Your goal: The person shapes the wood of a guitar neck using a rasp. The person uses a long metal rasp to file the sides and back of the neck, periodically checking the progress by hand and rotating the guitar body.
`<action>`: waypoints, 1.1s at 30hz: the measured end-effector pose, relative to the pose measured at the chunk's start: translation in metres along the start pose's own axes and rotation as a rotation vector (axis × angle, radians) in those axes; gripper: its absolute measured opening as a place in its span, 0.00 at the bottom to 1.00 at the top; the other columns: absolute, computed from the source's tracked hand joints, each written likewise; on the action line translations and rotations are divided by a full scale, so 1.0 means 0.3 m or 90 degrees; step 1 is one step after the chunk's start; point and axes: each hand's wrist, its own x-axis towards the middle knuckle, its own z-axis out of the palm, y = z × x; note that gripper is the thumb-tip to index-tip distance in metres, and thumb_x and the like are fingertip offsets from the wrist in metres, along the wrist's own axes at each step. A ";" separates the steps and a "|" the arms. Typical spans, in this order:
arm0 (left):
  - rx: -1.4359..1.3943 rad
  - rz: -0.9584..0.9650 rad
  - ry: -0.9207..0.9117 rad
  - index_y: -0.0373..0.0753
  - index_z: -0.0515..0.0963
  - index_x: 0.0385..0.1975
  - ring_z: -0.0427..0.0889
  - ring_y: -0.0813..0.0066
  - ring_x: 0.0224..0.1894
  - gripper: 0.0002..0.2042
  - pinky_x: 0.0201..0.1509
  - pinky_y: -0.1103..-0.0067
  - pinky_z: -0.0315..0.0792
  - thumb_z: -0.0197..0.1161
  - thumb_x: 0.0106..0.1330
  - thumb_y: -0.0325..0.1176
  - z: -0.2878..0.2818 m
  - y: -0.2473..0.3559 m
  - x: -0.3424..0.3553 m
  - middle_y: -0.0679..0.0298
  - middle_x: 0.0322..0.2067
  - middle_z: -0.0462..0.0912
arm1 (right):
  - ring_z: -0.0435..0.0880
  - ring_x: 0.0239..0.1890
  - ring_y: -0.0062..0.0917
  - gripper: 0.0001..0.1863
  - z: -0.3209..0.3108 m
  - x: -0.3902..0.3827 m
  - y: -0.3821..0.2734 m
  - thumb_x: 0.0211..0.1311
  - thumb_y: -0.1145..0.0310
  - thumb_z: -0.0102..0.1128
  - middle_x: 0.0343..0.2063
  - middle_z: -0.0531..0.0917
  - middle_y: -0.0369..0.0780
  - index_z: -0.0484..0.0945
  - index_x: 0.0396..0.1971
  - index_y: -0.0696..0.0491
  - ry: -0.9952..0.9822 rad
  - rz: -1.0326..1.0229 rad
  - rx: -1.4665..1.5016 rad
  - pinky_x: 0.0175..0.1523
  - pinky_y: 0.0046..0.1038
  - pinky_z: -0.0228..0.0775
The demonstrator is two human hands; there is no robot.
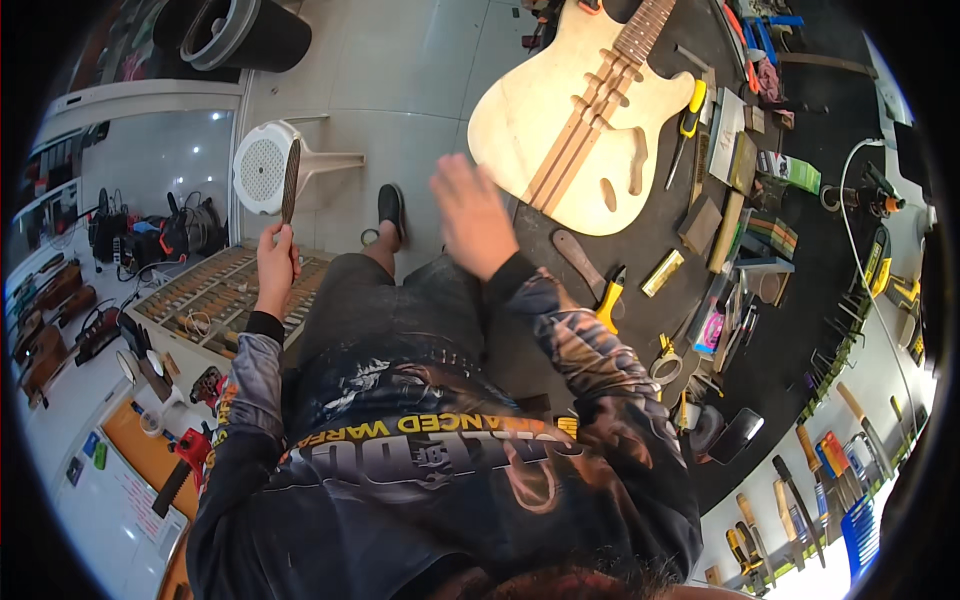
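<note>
My left hand is closed round the lower end of a long dark rasp, which points up in front of a white plastic stool. My right hand, smeared by motion, is raised with its fingers stretched out and nothing visible in it. It is nearest to the lower left edge of an unfinished pale wooden electric guitar body. This body has darker stripes down its middle, carved hollows and a fretted neck, and it lies on the dark workbench.
Beside the guitar lie a yellow-handled screwdriver, a brown-handled tool, yellow-handled cutters and several sanding blocks. The white stool stands on the floor by a shallow compartmented tray. Tools hang along the right wall.
</note>
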 end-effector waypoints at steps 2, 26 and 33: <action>0.006 0.001 0.015 0.39 0.71 0.61 0.67 0.83 0.15 0.19 0.17 0.80 0.59 0.57 0.81 0.45 0.009 0.007 -0.012 0.71 0.21 0.72 | 0.60 0.79 0.43 0.34 -0.051 0.016 0.110 0.62 0.66 0.61 0.75 0.65 0.50 0.70 0.69 0.59 -0.006 0.043 -0.163 0.81 0.51 0.49; 0.116 0.000 -0.073 0.39 0.72 0.61 0.67 0.83 0.13 0.18 0.15 0.80 0.60 0.60 0.79 0.43 0.041 -0.001 -0.121 0.70 0.21 0.72 | 0.49 0.83 0.40 0.31 0.042 -0.024 0.028 0.75 0.65 0.41 0.80 0.58 0.48 0.64 0.75 0.61 -0.119 0.063 -0.404 0.84 0.49 0.38; 0.115 -0.012 -0.087 0.38 0.72 0.60 0.67 0.82 0.13 0.18 0.15 0.80 0.60 0.60 0.79 0.41 0.023 -0.010 -0.140 0.70 0.21 0.72 | 0.48 0.83 0.42 0.32 0.026 -0.005 -0.011 0.76 0.64 0.41 0.80 0.56 0.49 0.60 0.76 0.62 -0.158 0.138 -0.379 0.84 0.48 0.36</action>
